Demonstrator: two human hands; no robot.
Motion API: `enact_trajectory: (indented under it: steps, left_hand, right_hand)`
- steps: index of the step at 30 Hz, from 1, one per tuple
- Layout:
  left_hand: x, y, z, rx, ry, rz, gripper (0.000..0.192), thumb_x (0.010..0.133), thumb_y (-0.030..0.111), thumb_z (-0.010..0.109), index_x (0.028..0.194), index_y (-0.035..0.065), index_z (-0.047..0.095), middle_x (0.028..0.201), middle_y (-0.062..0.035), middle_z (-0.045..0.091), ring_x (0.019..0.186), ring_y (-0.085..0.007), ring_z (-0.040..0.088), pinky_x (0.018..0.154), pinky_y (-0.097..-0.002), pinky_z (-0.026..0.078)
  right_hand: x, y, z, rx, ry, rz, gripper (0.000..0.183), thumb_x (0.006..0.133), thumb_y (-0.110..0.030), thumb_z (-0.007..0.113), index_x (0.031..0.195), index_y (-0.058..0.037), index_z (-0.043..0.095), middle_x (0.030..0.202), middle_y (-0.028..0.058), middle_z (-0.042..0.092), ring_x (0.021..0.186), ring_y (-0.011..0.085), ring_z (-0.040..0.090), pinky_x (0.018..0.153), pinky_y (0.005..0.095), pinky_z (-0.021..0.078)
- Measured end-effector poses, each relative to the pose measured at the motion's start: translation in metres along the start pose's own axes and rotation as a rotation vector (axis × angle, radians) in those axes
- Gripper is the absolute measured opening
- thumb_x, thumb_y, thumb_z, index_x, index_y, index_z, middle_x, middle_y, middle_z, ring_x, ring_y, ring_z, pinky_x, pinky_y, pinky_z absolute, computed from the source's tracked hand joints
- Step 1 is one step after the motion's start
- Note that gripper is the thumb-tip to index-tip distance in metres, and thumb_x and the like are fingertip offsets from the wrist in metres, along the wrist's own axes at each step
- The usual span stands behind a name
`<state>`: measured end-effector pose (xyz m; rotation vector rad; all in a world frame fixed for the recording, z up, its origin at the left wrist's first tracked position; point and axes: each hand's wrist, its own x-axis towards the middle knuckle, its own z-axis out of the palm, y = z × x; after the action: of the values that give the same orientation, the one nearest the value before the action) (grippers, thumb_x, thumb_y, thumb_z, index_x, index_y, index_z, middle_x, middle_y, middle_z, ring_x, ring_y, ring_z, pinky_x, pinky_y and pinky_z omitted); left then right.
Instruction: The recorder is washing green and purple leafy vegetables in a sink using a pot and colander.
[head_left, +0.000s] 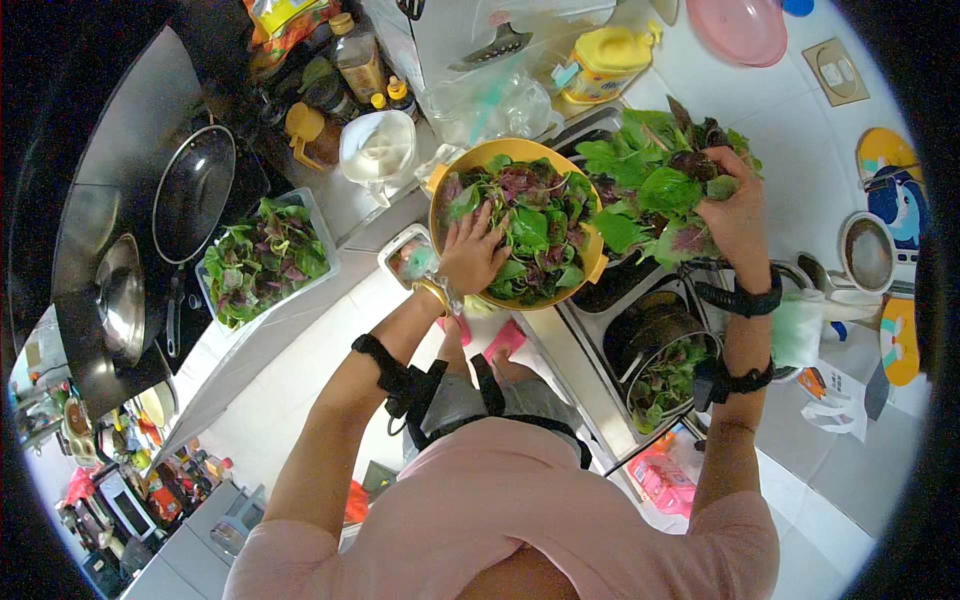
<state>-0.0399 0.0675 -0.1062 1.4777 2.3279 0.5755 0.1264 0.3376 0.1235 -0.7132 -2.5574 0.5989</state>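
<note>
A yellow round basin (595, 259) holds green and purple leafy greens (529, 225). My left hand (472, 251) lies spread on the greens near the basin's left side; whether its fingers grasp any leaves is unclear. Raised to the right of the basin, my right hand (731, 206) is closed on a large bunch of leafy greens (660, 184), which hangs over the sink area. Below that bunch, a metal pot (652, 330) stands in the sink with more leaves in a strainer (667, 382) or similar round vessel. A clear plastic container (321, 225) at the left is heaped with greens.
On the left are a frying pan (195, 191) and a metal lid (121, 300). Bottles (358, 60), a white jug (377, 150) and a yellow detergent jug (607, 64) stand behind the basin. The metal sink rim (592, 375) runs at the right. A fine strainer (868, 251) hangs far right.
</note>
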Motion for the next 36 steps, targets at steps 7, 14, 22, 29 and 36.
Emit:
enact_trajectory:
  steps: [7,14,22,29,36]
  left_hand:
    - [0.014,-0.037,-0.001,-0.595,-0.034,-0.053,0.046,0.096,0.031,0.042,0.137,0.0105,0.043,0.14,-0.0236,0.04,0.129,-0.043,0.037,0.107,-0.0453,0.03]
    - [0.013,0.007,-0.036,-0.631,0.341,-0.224,0.057,0.092,0.017,0.049,0.141,0.0004,0.026,0.138,-0.032,0.036,0.125,-0.0452,0.04,0.104,-0.0436,0.033]
    - [0.017,0.022,-0.064,-0.038,0.252,0.054,0.061,0.093,0.03,0.049,0.147,0.0143,0.025,0.151,-0.0219,0.02,0.139,-0.0393,0.02,0.113,-0.0477,0.016]
    - [0.025,0.008,-0.017,0.065,0.085,0.036,0.057,0.095,0.048,0.038,0.144,0.0188,0.034,0.152,-0.0166,0.023,0.139,-0.0397,0.02,0.11,-0.0589,0.013]
    - [0.042,-0.011,-0.001,-0.15,-0.071,-0.206,0.054,0.097,0.04,0.034,0.139,0.0059,0.038,0.151,-0.017,0.024,0.14,-0.0358,0.018,0.11,-0.0586,0.008]
  right_hand:
    - [0.004,-0.065,0.067,0.061,-0.172,-0.077,0.045,0.058,0.002,0.065,0.102,-0.0103,0.063,0.095,0.0157,0.065,0.099,0.0334,0.06,0.085,0.0371,0.0472]
    - [-0.039,-0.016,0.192,-0.182,-0.543,-0.241,0.099,0.059,-0.031,0.082,0.143,-0.037,0.03,0.15,0.0234,0.02,0.129,0.0487,0.031,0.106,0.0531,0.0317]
    - [-0.061,-0.037,0.164,-0.171,-0.561,-0.227,0.105,0.062,-0.053,0.077,0.147,-0.0289,0.02,0.152,0.0234,0.012,0.132,0.0509,0.027,0.105,0.0635,0.0199]
    - [-0.079,-0.034,0.219,-0.147,-0.847,-0.171,0.088,0.065,-0.071,0.065,0.127,-0.0097,0.052,0.134,0.0224,0.044,0.133,0.0489,0.023,0.107,0.0641,0.0126]
    - [-0.06,-0.007,0.145,0.254,-0.381,-0.292,0.048,0.075,-0.05,0.069,0.105,-0.0127,0.068,0.131,0.0179,0.051,0.122,0.0354,0.047,0.101,0.0545,0.0319]
